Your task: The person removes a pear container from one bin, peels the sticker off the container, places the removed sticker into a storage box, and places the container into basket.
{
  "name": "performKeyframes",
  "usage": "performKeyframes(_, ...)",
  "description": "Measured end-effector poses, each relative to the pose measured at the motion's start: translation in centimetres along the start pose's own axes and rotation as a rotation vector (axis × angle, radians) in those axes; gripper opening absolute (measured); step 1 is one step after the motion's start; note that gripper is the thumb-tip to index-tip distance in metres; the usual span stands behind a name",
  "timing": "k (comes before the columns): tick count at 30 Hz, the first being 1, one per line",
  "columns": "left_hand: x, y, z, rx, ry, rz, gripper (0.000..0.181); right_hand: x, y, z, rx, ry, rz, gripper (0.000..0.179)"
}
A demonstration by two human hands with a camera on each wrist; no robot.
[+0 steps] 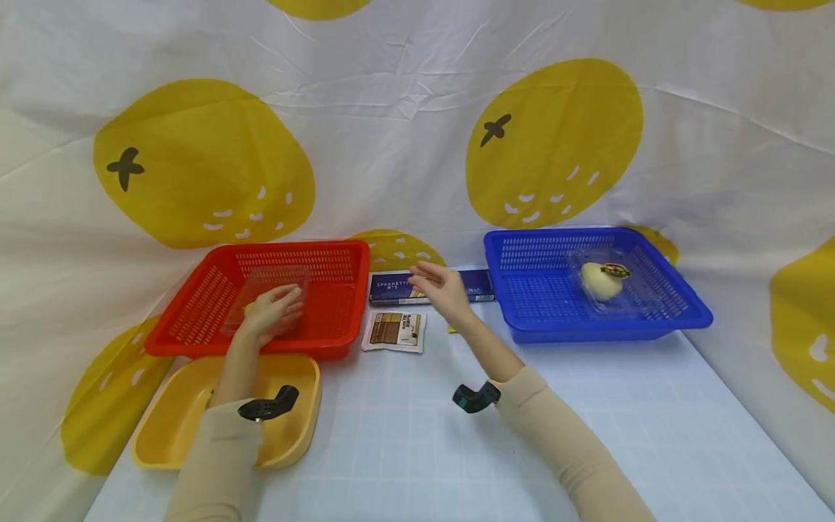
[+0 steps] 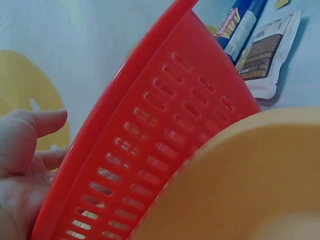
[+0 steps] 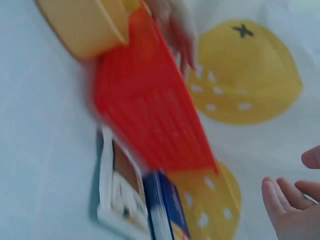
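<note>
My left hand (image 1: 270, 313) is inside the red basket (image 1: 335, 319), over a clear plastic box (image 1: 277, 274). Its fingers look loosely extended; in the left wrist view the basket wall hides part of them. Something small and yellow (image 1: 248, 309) shows beside that hand, mostly covered. My right hand (image 1: 446, 292) hovers with relaxed fingers and holds nothing, in front of a dark blue spaghetti box (image 1: 389, 288). A white and brown packet (image 1: 394, 332) lies just left of it.
A blue basket (image 1: 522, 322) at the right holds another clear plastic box (image 1: 633, 290) with a pale round item (image 1: 600, 281). The yellow tub (image 1: 306, 406) stands in front of the red basket, under my left forearm. Behind the right wrist, a yellow bit (image 1: 452, 330) peeks out.
</note>
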State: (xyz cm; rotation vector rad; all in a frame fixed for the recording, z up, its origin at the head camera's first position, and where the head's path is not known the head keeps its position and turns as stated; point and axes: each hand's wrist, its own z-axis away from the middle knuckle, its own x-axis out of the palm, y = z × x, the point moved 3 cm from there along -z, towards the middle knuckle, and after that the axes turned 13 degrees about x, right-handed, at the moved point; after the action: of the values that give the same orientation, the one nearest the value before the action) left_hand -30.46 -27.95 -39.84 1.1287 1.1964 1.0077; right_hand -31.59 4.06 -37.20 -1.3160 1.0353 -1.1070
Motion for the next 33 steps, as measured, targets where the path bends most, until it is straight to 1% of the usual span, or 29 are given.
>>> performKeyframes(4,-0.5,0.2,0.2,0.005,0.003,-0.001,0.069,-5.6,0.1,1.6,-0.021,0.083,0.099,0.042)
performKeyframes(8,-1.1,0.3,0.4,0.004,0.013,-0.006,0.069,-11.1,0.3,2.9,-0.015,0.144,0.135,0.045)
performKeyframes(12,-1.7,0.4,0.5,0.006,0.031,-0.012,0.069,-16.2,0.5,4.0,0.008,0.226,0.175,0.048)
performKeyframes(14,-2.1,0.3,0.5,0.009,0.043,-0.016,0.070,-18.5,0.5,4.4,0.008,0.259,0.161,0.051)
performKeyframes(16,-2.5,0.2,0.6,0.013,0.054,-0.019,0.071,-20.7,0.3,4.9,0.000,0.278,0.109,0.054)
performKeyframes(19,-3.0,0.0,0.6,0.013,0.057,-0.020,0.073,-23.7,0.0,5.6,0.026,0.263,0.003,0.061)
performKeyframes(21,-3.4,-0.1,0.6,0.007,0.059,-0.018,0.074,-25.7,-0.2,6.0,0.063,0.246,-0.047,0.065)
performKeyframes(23,-3.9,-0.2,0.6,-0.007,0.064,-0.006,0.075,-27.6,-0.3,6.3,0.115,0.242,-0.063,0.071)
performKeyframes(25,-4.2,-0.3,0.6,-0.019,0.074,0.017,0.078,-29.4,-0.4,6.6,0.156,0.268,-0.047,0.075)
performKeyframes(28,-4.7,-0.4,0.7,-0.023,0.085,0.035,0.081,-31.7,-0.4,6.8,0.215,0.329,0.037,0.081)
performKeyframes(31,-4.8,-0.4,0.7,-0.011,0.099,0.046,0.079,-33.5,-0.4,6.9,0.242,0.377,0.087,0.083)
performKeyframes(33,-4.9,-0.4,0.8,-0.002,0.114,0.059,0.076,-34.5,-0.4,6.9,0.240,0.400,0.106,0.083)
